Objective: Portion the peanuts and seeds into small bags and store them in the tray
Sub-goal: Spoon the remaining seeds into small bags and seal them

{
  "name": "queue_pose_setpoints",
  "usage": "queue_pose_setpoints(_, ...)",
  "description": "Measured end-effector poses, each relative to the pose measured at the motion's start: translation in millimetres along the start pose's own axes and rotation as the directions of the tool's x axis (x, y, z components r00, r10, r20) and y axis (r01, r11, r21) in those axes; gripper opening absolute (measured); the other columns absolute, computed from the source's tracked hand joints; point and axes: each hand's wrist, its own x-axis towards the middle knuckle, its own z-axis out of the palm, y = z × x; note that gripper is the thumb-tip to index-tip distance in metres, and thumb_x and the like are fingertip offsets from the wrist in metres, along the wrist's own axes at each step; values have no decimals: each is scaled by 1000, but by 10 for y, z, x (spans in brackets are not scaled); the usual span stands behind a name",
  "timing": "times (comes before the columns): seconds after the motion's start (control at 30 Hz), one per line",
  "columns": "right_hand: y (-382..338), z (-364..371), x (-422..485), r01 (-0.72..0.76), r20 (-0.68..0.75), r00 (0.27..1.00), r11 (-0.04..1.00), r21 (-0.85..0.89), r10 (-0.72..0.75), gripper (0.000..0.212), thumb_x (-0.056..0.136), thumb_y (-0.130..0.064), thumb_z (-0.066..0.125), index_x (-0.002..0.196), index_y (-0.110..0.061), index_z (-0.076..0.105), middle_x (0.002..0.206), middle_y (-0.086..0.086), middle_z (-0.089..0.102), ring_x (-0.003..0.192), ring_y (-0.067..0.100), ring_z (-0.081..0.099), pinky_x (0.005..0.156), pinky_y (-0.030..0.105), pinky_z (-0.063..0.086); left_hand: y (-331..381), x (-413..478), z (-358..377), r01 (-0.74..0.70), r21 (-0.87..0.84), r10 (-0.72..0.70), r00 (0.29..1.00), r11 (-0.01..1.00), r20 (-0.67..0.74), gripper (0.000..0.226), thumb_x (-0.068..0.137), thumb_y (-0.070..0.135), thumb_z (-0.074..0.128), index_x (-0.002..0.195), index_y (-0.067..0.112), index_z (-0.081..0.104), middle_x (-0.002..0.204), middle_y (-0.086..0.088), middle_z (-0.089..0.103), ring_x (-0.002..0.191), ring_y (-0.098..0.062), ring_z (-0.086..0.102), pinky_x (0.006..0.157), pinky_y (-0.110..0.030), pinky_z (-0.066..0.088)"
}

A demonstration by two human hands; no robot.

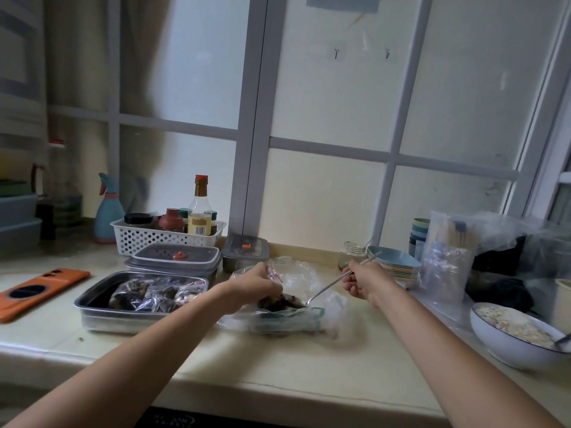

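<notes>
Dark seeds [279, 302] heaped just below centre of the frame, inside a big loose clear bag [290, 321] lying on the table [278, 372]. Directly above the heap, a small bag [273, 274] with a red seal line, pinched at its mouth by the left hand [262, 284]. Right hand [361, 281] closed round the handle of a long metal spoon [329, 285], bowl end down at the edge of the seeds. Further left, a steel tray [89, 307] already holding several filled bags [154, 293]; at lower right, a white bowl [494, 347] of pale pieces with a utensil in it.

Likely trouble from here — spilling between heap and mouth: long handle gripped far from the bowl end, so easy to tilt, and a limp bag mouth held by a single pinch, so easy to sag shut. Also possible — overfilling, then no clean seal and a poor fit in an already crowded tray.
</notes>
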Motion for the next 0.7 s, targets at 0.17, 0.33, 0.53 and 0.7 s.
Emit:
queue_pose_setpoints(0.17,-224,-80,-82,87,-60,994,996,13,-86,26,108,-20,42,92,-7,58,63,7,55,39,12,48,35,15,34,-38,46,15,-6,69,8,1000,998,-22,45,88,10,66,128,11,46,99,-6,57,78,-13,54,58,-19,43)
queue_pose_setpoints(0.33,-497,-108,-217,183,-107,978,983,-3,-182,25,102,-15,45,91,-4,64,66,9,60,44,17,49,39,20,36,-38,83,118,-86,136,95,994,987,-58,38,83,20,78,112,13,55,92,0,58,74,-12,53,58,-20,40)
queue_pose_setpoints(0.53,-670,-7,-430,376,-139,903,904,-204,-407,31,101,-22,45,94,-2,67,78,15,71,46,20,59,51,30,49,34,91,215,-145,237,171,981,961,-94,28,78,32,76,95,18,60,87,3,63,78,-14,56,69,-29,43)
queue_pose_setpoints(0.7,-841,122,-674,580,-70,766,735,-350,-638,32,106,-24,44,96,-2,65,79,10,69,53,22,64,51,27,54,86,75,263,-134,320,187,973,938,-139,30,80,40,77,91,19,58,84,4,61,74,-13,53,65,-30,39)
